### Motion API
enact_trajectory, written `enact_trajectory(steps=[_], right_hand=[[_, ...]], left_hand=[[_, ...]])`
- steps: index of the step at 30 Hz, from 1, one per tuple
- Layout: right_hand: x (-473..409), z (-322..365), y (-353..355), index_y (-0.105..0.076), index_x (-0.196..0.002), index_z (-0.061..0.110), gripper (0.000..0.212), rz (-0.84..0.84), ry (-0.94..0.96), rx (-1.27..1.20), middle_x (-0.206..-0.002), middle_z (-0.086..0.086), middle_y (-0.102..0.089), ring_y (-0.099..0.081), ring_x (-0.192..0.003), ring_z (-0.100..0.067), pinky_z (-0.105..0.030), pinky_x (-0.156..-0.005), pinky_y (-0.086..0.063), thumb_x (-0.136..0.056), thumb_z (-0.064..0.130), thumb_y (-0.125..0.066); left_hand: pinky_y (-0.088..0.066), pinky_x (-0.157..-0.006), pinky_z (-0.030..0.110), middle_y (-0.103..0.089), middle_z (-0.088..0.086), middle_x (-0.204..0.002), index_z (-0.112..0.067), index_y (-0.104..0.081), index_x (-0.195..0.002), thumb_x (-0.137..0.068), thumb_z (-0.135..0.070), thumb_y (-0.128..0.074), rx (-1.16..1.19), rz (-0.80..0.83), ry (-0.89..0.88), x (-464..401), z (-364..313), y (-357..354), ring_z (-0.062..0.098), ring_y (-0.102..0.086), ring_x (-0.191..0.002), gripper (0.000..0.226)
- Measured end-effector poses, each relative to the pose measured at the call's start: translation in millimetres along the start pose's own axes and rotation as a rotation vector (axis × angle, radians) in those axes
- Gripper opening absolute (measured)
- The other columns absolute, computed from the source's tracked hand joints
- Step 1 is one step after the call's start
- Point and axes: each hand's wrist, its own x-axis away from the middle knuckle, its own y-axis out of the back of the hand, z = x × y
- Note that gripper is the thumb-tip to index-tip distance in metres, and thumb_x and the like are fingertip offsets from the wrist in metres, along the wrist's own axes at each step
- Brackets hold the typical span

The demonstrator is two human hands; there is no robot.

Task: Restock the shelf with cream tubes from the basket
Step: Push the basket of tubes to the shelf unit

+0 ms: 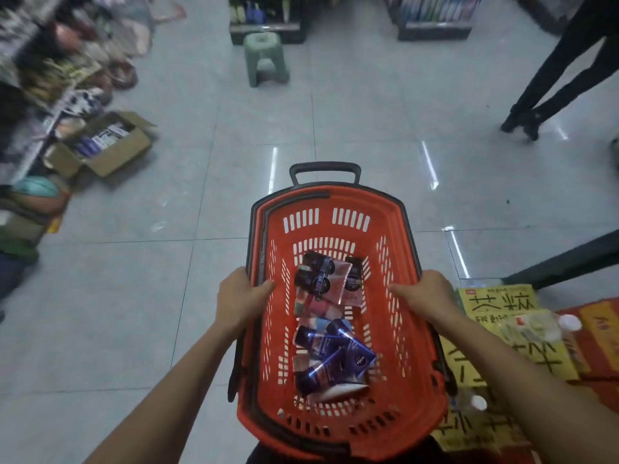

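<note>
Basket [415, 363]: held at both side rims, above the floor [167, 296].
Left hand [239, 301]: grip clamped on left rim.
Right hand [427, 296]: grip clamped on right rim.
Cream tubes [330, 329]: piled inside.

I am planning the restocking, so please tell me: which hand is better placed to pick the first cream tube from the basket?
Probably either: the left hand and right hand both grip opposite rims of the red basket, about equally near the cream tubes. Neither is free yet.

Slotted plastic basket [335, 202], glossy tubes [330, 356], shiny tiled floor [201, 162].
</note>
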Motion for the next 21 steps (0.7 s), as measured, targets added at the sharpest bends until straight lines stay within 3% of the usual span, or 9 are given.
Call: enact_trajectory(steps=[2,7,14,19,21], right_hand=[[12,1,1,-0.059,-0.108,0.016,0.040,-0.024,0.020,0.017,-0.088,-0.001,-0.072,-0.073,-0.070,-0.018,-0.032,-0.064,-0.059,-0.089,0.046,-0.079],[27,6,-9,-0.057,-0.114,0.014,0.045,-0.100,0.066,0.125,-0.100,-0.004,-0.069,-0.069,-0.080,-0.022,-0.035,-0.073,-0.058,-0.092,0.050,-0.074],[37,23,-22,-0.059,-0.124,0.011,0.052,-0.141,0.109,0.207,-0.100,0.000,-0.062,-0.060,-0.077,-0.017,-0.022,-0.053,-0.036,-0.095,0.053,-0.068],[23,36,-21,-0.061,-0.123,0.012,0.055,-0.162,0.120,0.186,-0.109,-0.005,-0.073,-0.067,-0.081,-0.021,-0.031,-0.068,-0.052,-0.093,0.057,-0.068],[15,40,-20,-0.061,-0.122,0.012,0.055,-0.177,0.116,0.191,-0.109,-0.005,-0.073,-0.066,-0.079,-0.020,-0.030,-0.069,-0.051,-0.092,0.058,-0.068]], left_hand=[[-0.066,-0.077,0.042,-0.076,-0.004,-0.094,-0.019,-0.061,-0.113,-0.084,-0.062,-0.078,-0.042,-0.013,-0.030,8,3,6,0.016,-0.078,-0.074,0.055],[-0.066,-0.079,0.044,-0.075,-0.003,-0.096,-0.019,-0.060,-0.113,-0.087,-0.062,-0.075,-0.065,-0.056,-0.046,15,16,18,0.018,-0.077,-0.077,0.053],[-0.065,-0.077,0.040,-0.076,-0.005,-0.096,-0.021,-0.064,-0.113,-0.088,-0.057,-0.078,0.042,-0.097,-0.050,14,30,34,0.017,-0.078,-0.075,0.046],[-0.064,-0.075,0.036,-0.076,-0.006,-0.096,-0.022,-0.064,-0.112,-0.084,-0.059,-0.080,0.043,-0.075,-0.058,-1,21,41,0.016,-0.078,-0.075,0.048],[-0.064,-0.075,0.035,-0.077,-0.008,-0.097,-0.023,-0.064,-0.113,-0.082,-0.061,-0.081,0.042,-0.056,-0.064,-9,14,41,0.016,-0.078,-0.076,0.053]])
